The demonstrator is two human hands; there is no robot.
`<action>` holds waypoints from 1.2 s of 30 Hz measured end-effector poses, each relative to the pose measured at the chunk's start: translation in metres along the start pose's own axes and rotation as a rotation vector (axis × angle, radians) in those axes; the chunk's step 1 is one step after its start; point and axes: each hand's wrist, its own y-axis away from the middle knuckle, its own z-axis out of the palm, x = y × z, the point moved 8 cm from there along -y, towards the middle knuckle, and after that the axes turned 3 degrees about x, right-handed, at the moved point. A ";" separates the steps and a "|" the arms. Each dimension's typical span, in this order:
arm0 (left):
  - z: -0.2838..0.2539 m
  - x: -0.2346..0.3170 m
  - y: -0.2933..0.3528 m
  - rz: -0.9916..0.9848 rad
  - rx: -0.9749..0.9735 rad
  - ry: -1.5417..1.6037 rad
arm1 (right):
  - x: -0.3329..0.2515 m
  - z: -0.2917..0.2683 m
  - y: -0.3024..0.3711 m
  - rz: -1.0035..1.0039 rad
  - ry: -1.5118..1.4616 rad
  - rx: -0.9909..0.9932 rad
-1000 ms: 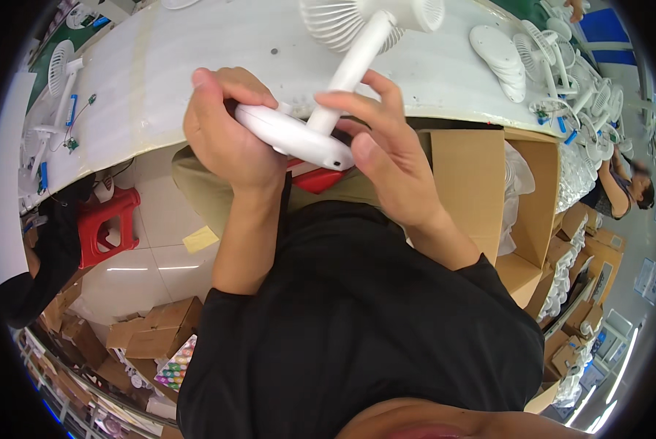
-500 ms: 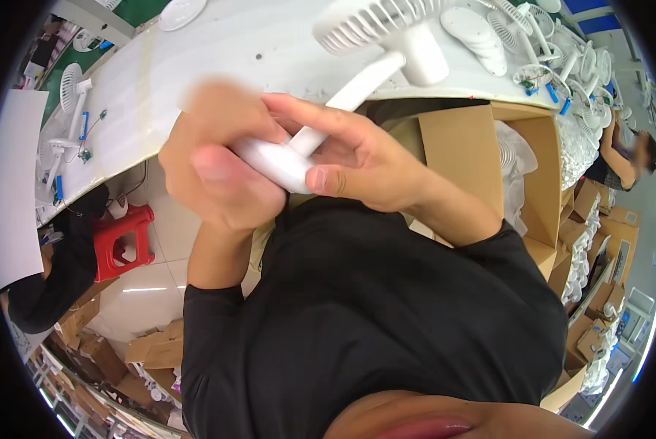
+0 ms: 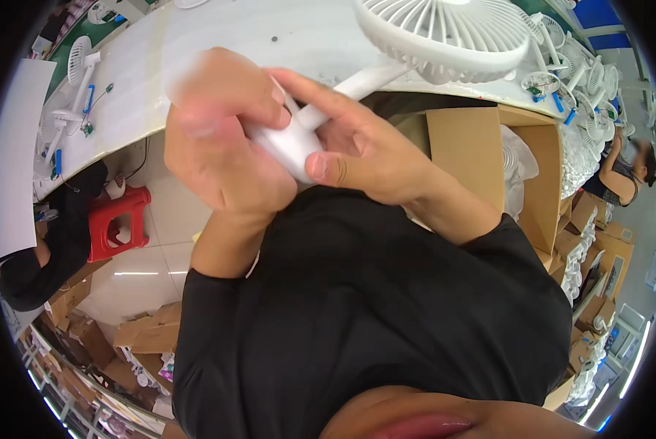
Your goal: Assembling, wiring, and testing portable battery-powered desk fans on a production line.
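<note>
White fan (image 3: 445, 40), one: held up between two bare hands before a black shirt (image 3: 372, 293), its round caged head over the near edge of the counter (image 3: 298, 47); from here I cannot tell whether the two touch.

Base (image 3: 287, 150), white, rounded: largely covered by the hands.

Left hand (image 3: 225, 139): grip closed about the base's left side, fingertips pressed to its surface; partly blurred.

Right hand (image 3: 368, 150): grip pinching the base, thumb against its near edge, one finger across the slanting stem (image 3: 372, 80).

Cardboard box (image 3: 465, 157), open: at the person's right, beside the counter, pale wrapping (image 3: 516, 172) inside.

Further fans (image 3: 595, 80), white, several: crowded together on the counter's right end.

Single fan (image 3: 79, 62), white: counter's left end, blue cylinder (image 3: 88, 96) nearby.

Stool (image 3: 126, 219), red: on the tiled floor (image 3: 163, 219), at left.

Co-worker (image 3: 624, 175), dark top: far right.
</note>
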 end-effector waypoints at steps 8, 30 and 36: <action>-0.026 -0.018 -0.009 -0.219 0.188 0.167 | -0.001 0.018 -0.011 -0.097 0.072 -0.085; -0.014 -0.015 0.008 -0.322 -0.032 0.136 | 0.016 0.009 -0.009 0.061 0.100 -0.016; 0.012 -0.017 0.005 -0.216 -0.073 0.056 | 0.005 -0.006 -0.007 0.002 0.301 -0.042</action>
